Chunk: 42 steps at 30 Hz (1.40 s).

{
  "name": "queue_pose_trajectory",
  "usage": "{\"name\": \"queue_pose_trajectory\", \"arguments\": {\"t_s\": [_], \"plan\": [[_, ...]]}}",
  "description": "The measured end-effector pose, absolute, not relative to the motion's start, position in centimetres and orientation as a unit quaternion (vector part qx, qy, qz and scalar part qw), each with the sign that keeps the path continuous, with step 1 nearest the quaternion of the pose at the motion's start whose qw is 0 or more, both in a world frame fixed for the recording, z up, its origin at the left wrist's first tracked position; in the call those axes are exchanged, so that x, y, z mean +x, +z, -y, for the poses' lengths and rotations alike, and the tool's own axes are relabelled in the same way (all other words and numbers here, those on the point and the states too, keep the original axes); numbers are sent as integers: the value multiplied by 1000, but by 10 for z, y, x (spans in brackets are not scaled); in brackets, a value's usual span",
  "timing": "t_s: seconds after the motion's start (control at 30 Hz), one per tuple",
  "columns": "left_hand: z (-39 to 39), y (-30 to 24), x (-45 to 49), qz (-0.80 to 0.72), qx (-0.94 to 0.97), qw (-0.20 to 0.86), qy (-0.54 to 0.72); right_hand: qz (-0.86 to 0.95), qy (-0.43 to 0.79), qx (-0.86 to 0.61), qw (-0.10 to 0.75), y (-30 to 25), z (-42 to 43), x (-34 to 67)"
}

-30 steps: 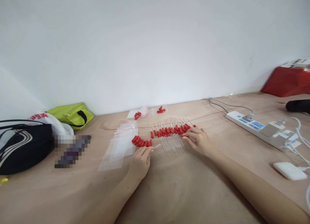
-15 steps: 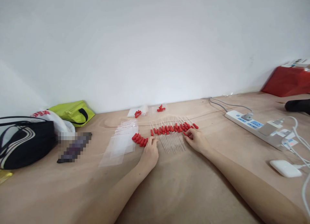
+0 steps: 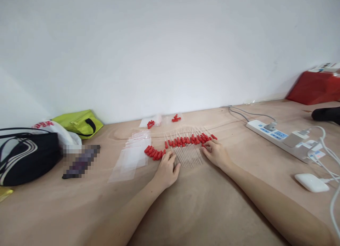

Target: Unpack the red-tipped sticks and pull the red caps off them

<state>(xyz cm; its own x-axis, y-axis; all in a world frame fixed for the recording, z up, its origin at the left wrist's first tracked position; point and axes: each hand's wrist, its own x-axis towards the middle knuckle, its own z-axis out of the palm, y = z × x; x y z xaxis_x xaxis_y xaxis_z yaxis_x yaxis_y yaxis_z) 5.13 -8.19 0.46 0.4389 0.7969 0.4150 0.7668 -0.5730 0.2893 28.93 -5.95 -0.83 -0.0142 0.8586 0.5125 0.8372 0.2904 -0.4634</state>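
Where the red-bulbed droppers (image 3: 187,142) lie in a row, left hand (image 3: 167,169) touches one end, fingers spread; right hand (image 3: 216,154), fingers together, the other.

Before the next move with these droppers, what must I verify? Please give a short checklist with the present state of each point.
1. Droppers lie in one row on the table: ok.
2. Left hand lies flat at the row's left end: ok.
3. Right hand grips a dropper: cannot tell.
4. Loose red caps lie close to the left hand: ok.
5. Clear bags lie apart from the row: ok.
6. Power strip is away from the droppers: ok.
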Motion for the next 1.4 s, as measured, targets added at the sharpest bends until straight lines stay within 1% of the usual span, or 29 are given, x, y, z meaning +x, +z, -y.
{"name": "queue_pose_trajectory", "arguments": {"t_s": [0.13, 0.2, 0.4, 0.53, 0.7, 0.83, 0.9, 1.0, 1.1, 1.17, 1.23, 1.3, 1.4], "plan": [[85, 4, 50, -454, 848, 59, 268, 695, -61, -639, 324, 2, 57, 284], [85, 5, 51, -449, 848, 80, 268, 693, -77, -652, 298, 8, 54, 280], [80, 9, 52, -445, 851, 118, 254, 679, -61, -698, 219, 18, 43, 266], [80, 11, 51, -445, 850, 135, 246, 673, -52, -709, 204, 19, 40, 262], [82, 12, 50, -435, 847, 134, 274, 681, -56, -693, 230, 16, 39, 264], [83, 10, 48, -432, 846, 122, 288, 653, -68, -693, 298, 16, 41, 267], [83, 10, 47, -430, 846, 106, 297, 629, -52, -698, 338, 18, 43, 270], [83, 16, 46, -423, 842, 51, 330, 592, 4, -697, 405, 23, 47, 274], [81, 26, 41, -404, 833, -40, 376, 617, 66, -638, 456, 26, 56, 278], [79, 31, 36, -394, 830, -97, 382, 673, 75, -575, 459, 26, 64, 279], [79, 32, 30, -386, 836, -139, 365, 730, 62, -517, 443, 23, 74, 278], [82, 32, 27, -375, 849, -160, 336, 770, 48, -475, 424, 19, 83, 275], [88, 29, 28, -350, 873, -163, 298, 797, 35, -443, 409, 12, 92, 269]]}}
